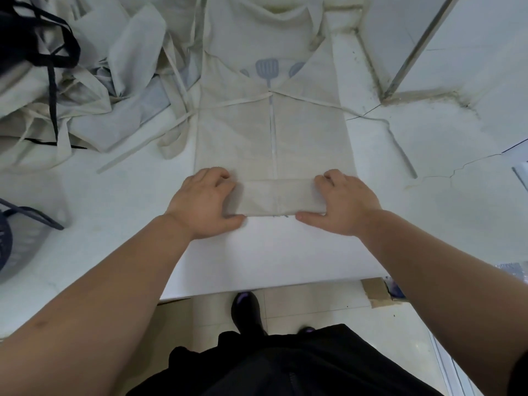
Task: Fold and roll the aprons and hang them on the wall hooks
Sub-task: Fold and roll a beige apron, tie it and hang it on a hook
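Apron (pixel 271 132) lies lengthwise away from the person, bib at far end — left hand (pixel 204 204) and right hand (pixel 347 204) each grip its rolled near hem, fingers curled.

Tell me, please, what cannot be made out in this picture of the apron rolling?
Head view only.
The wall hooks: outside the frame.
The apron roll: number of turns hidden by its own cloth and by the left hand and right hand gripping its ends.
The print: side utensils covered by folded flaps.
The pile of aprons: cut by left and top edges; count unclear.
The basket: cut by left edge.
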